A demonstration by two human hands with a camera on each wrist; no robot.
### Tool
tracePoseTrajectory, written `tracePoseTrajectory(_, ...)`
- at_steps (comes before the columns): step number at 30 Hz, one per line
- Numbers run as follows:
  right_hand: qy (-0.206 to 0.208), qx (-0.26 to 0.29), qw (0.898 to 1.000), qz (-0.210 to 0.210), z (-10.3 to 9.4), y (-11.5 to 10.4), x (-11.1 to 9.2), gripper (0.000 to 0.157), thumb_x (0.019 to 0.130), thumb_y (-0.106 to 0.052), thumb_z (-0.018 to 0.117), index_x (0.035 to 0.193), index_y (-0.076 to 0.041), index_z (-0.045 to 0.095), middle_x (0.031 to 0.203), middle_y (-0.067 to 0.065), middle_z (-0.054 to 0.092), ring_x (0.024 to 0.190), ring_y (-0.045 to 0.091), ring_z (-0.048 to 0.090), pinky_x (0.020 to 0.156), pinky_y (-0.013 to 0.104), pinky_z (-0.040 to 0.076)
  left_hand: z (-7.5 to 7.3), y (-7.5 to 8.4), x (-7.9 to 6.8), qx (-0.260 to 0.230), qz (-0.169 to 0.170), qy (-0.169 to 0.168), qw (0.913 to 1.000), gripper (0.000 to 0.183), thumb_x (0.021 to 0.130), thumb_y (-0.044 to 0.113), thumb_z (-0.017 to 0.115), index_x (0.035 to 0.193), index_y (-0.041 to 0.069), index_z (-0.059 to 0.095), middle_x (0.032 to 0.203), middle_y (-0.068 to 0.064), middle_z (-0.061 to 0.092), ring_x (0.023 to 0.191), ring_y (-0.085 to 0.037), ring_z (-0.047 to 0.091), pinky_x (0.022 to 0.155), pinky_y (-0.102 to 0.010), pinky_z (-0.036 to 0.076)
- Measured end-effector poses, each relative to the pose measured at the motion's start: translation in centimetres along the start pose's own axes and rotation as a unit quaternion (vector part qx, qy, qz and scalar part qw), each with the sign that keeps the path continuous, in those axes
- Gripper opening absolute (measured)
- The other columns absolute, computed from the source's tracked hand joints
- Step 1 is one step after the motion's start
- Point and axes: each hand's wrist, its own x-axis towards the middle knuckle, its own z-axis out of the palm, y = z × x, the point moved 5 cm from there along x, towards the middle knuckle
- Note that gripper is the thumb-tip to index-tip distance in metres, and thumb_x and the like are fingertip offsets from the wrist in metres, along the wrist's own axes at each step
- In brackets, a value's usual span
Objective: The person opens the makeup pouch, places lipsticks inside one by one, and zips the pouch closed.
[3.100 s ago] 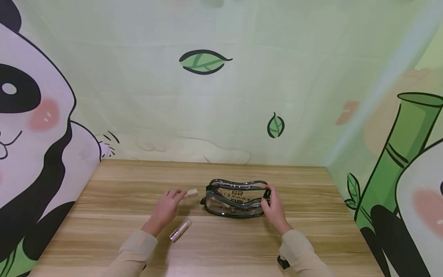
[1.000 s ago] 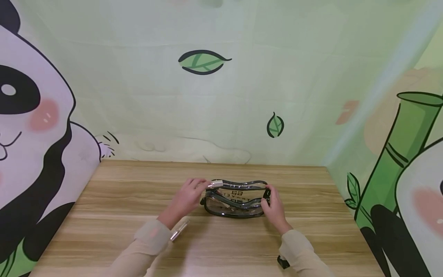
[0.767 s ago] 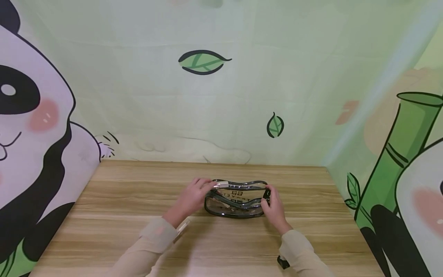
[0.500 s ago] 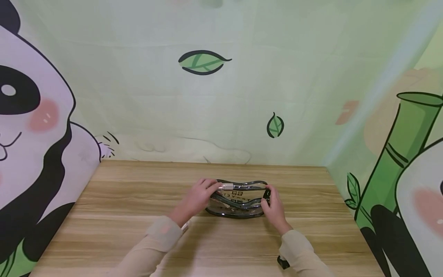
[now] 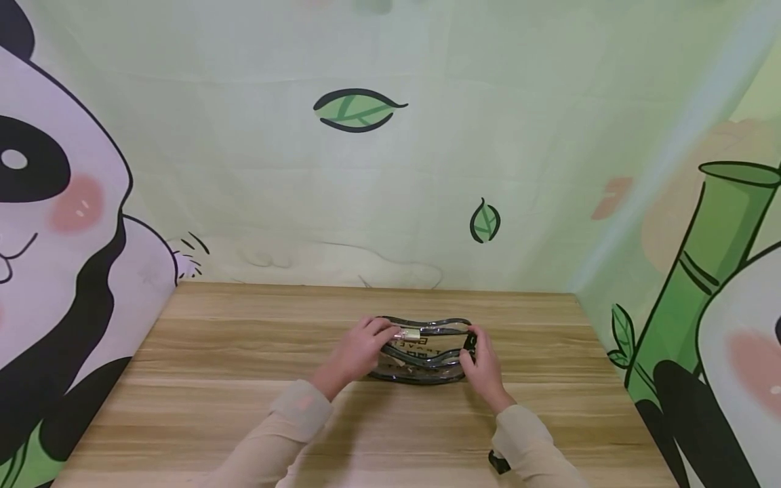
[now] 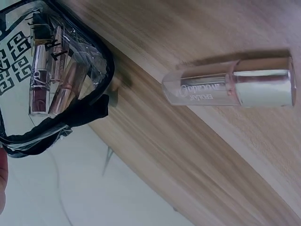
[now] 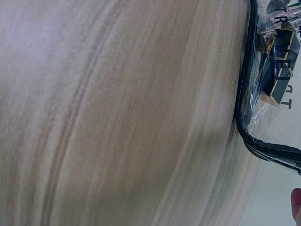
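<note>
Tube [image 5: 411, 335] | shifted over pouch [image 5: 430, 363] | left fingers [image 5: 383, 331] pinch tube | right fingers [image 5: 479, 336] grip pouch

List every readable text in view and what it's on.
"TRAVEL" (mirrored in the head view, last letter unclear): clear pouch; its other letters are unclear.
"AVOCADO" (upside down): loose lip tube; second line too blurred.
Too small to read: mark on the dark tube inside; anything on the held tube.

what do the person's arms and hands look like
The left sleeve and right sleeve are pale beige with broad cuffs; the left cuff shows a faint pinkish patch. The left hand and right hand are ungloved. A black object shows at the right cuff.
</note>
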Motion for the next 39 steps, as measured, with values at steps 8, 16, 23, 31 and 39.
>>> tracePoseTrajectory(8, 0.002, 0.002, 1.000, -0.004, 0.0, -0.1, 0.0, 0.047, 0.077, -0.005, 0.046, 0.123, 0.002, 0.037, 0.121, 0.022, 0.045, 0.100, 0.034, 0.048, 0.082, 0.049, 0.044, 0.5, 0.4, 0.5, 0.000, -0.013, -0.048, 0.9988, 0.043, 0.073, -0.003, 0.050, 0.112, 0.014, 0.058, 0.106, -0.003, 0.058, 0.096, -0.016, 0.054, 0.092, -0.029, 0.042)
tracePoseTrajectory(16, -0.005, 0.004, 1.000, 0.002, 0.1, 0.0, 0.0, 0.047, 0.078, -0.006, 0.045, 0.124, 0.002, 0.037, 0.121, 0.021, 0.044, 0.098, 0.032, 0.048, 0.079, 0.047, 0.045, 0.8, 0.5, 0.7, 0.005, -0.020, -0.072, 0.9971, 0.041, 0.074, -0.001, 0.051, 0.111, 0.015, 0.059, 0.107, -0.001, 0.058, 0.096, -0.016, 0.053, 0.087, -0.026, 0.044)
tracePoseTrajectory(23, -0.012, 0.005, 1.000, 0.004, 0.1, -0.1, 0.0, 0.048, 0.078, -0.007, 0.045, 0.124, 0.002, 0.036, 0.123, 0.021, 0.043, 0.103, 0.033, 0.047, 0.084, 0.049, 0.043, 1.0, 0.4, 1.0, -0.001, -0.027, -0.100, 0.9947, 0.038, 0.076, 0.000, 0.049, 0.109, 0.014, 0.061, 0.107, -0.002, 0.059, 0.097, -0.016, 0.053, 0.090, -0.029, 0.043)
tracePoseTrajectory(31, -0.008, 0.001, 1.000, -0.002, 0.0, -0.1, -0.1, 0.047, 0.078, -0.006, 0.045, 0.124, 0.002, 0.036, 0.122, 0.022, 0.043, 0.101, 0.033, 0.048, 0.081, 0.048, 0.044, 1.0, 0.5, 1.2, -0.004, -0.045, -0.122, 0.9915, 0.034, 0.077, 0.000, 0.049, 0.104, 0.015, 0.064, 0.104, -0.002, 0.060, 0.095, -0.017, 0.053, 0.089, -0.029, 0.043)
tracePoseTrajectory(39, -0.007, -0.003, 1.000, -0.001, 0.0, -0.1, -0.1, 0.047, 0.078, -0.007, 0.045, 0.123, 0.000, 0.036, 0.122, 0.021, 0.044, 0.098, 0.034, 0.049, 0.076, 0.047, 0.046, 0.9, 0.6, 1.3, -0.011, -0.057, -0.139, 0.9886, 0.032, 0.078, -0.001, 0.048, 0.099, 0.017, 0.065, 0.102, 0.000, 0.060, 0.092, -0.016, 0.052, 0.084, -0.027, 0.044)
